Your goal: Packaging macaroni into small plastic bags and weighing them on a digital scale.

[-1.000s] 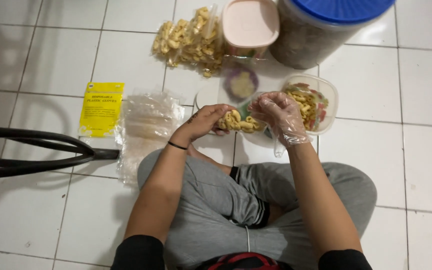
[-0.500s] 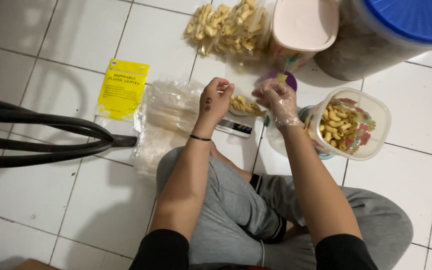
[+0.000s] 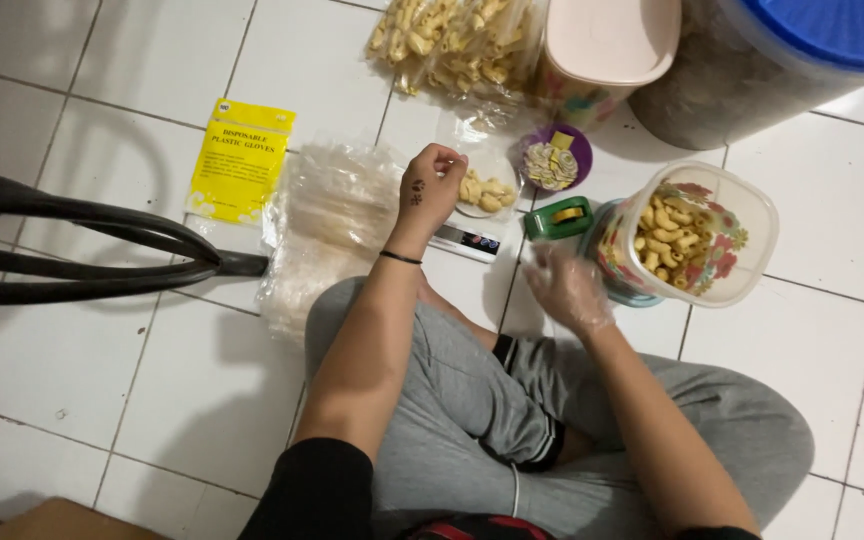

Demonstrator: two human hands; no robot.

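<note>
- White floor tiles (image 3: 102,370) with grey joints fill the frame; a person sits cross-legged on them, and the grey trousers take the lower middle.
- Left hand (image 3: 432,185) is at the upper middle of the frame. Its fingers (image 3: 449,160) are curled together and pinch the edge of a small clear bag of pale snacks (image 3: 484,190), which lies on a small digital scale (image 3: 467,240).
- This bag lies just to the right of the left fingers and touches them; its long axis runs about left to right in the frame.
- Right hand (image 3: 567,290), in a thin clear glove, is at the middle of the frame, lower than the bag and apart from it. It is blurred, the fingers look loosely spread, and I see nothing held in them.
- So the left hand is the nearer one to the bag; the right hand is nearer to the green tape dispenser (image 3: 559,218) and to the clear flowered jar of snacks (image 3: 692,240) at the right.
- Yellow flat packet of gloves (image 3: 242,160), rectangular with dark print, lies at the upper left.
- Beside it, toward the middle, lies a stack of empty clear bags (image 3: 327,215).
- At the top middle sits a big clear bag of snacks (image 3: 452,45), then a pale pink lid (image 3: 612,38), and a large tub with a blue lid (image 3: 832,30) at the upper right.
- Small purple dish (image 3: 555,158) holds little paper labels, one of them yellow.
</note>
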